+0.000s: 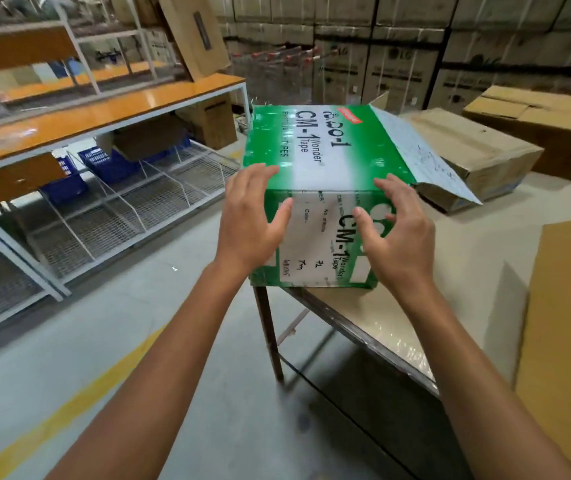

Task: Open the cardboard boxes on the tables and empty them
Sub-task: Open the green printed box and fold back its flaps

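Observation:
A green and white cardboard box [315, 150] printed "CM-1 Wonder Tape" stands on the near left corner of a beige table [457, 271]. One white side flap [426, 157] hangs open on its right. My left hand [249, 216] rests on the box's near top edge at the left, fingers laid on the lid and thumb on the front face. My right hand [398, 233] is at the near top edge on the right, fingers spread and bent, fingertips at the lid's rim and thumb against the front face.
Brown cardboard boxes lie on the table behind [478, 150], farther back [554, 126] and at the near right [568, 323]. To the left stands an orange-topped rack [104, 109] with wire bins and blue baskets [100, 161]. Stacked cartons line the back wall.

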Demonstrator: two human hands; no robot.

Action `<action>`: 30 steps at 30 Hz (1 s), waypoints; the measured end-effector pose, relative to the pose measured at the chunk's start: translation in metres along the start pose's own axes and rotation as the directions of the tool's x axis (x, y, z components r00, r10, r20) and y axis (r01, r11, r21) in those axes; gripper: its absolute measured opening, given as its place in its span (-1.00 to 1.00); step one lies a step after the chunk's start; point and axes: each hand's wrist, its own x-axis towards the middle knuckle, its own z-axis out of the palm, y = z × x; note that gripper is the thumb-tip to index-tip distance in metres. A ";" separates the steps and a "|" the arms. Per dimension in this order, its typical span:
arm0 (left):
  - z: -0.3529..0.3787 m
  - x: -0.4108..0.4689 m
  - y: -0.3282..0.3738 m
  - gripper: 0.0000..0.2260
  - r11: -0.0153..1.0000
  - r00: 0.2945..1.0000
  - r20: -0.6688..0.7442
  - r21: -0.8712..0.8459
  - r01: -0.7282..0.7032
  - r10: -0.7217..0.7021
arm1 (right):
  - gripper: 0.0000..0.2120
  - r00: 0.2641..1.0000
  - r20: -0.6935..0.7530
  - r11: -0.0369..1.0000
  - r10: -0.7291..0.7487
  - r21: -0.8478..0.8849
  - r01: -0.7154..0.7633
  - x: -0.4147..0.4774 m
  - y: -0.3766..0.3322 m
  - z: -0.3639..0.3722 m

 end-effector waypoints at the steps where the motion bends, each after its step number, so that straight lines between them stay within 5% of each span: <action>1: 0.005 0.020 -0.002 -0.58 1.000 1.000 0.006 0.024 -0.010 0.010 | -0.52 1.000 -0.010 0.999 -0.001 -0.050 0.000 0.018 0.002 0.003; 4: 0.020 0.084 -0.007 -0.57 0.993 0.999 0.043 0.116 -0.027 0.022 | -0.51 0.999 0.018 0.978 0.026 -0.207 -0.022 0.071 0.012 0.009; 6: 0.033 0.119 -0.014 -0.54 0.984 0.989 0.115 0.162 0.072 -0.091 | -0.48 0.995 0.072 0.932 0.072 -0.359 -0.042 0.104 0.025 0.013; 10: 0.066 0.158 -0.037 -0.41 0.872 0.811 0.367 0.364 0.326 -0.456 | -0.21 0.860 0.185 0.737 0.475 -0.617 -0.275 0.141 0.069 0.022; 12: 0.076 0.164 -0.042 -0.39 0.845 0.774 0.392 0.419 0.332 -0.498 | -0.20 0.778 0.222 0.755 0.587 -0.497 -0.427 0.143 0.082 0.025; 14: 0.078 0.166 -0.046 -0.38 0.857 0.787 0.401 0.422 0.295 -0.468 | -0.52 0.746 0.264 0.792 0.611 -0.210 -0.574 0.137 0.086 0.026; 17: 0.068 0.174 -0.067 -0.33 0.924 0.789 0.508 0.332 0.191 -0.346 | -0.61 0.635 0.339 0.652 0.694 0.077 -0.754 0.128 0.088 0.021; 20: 0.056 0.174 -0.084 -0.36 0.963 0.752 0.603 0.132 0.235 -0.266 | -0.60 0.601 0.325 0.578 0.730 0.176 -0.797 0.121 0.085 0.019; 26: 0.060 0.154 -0.103 -0.35 0.910 0.804 0.530 -0.131 0.393 -0.270 | -0.74 0.532 0.291 0.430 0.795 0.348 -0.833 0.091 0.049 0.019; 30: 0.057 0.166 -0.112 -0.41 0.827 0.796 0.575 -0.344 0.445 -0.189 | -0.77 0.539 0.183 0.458 0.822 0.351 -0.817 0.075 0.017 0.011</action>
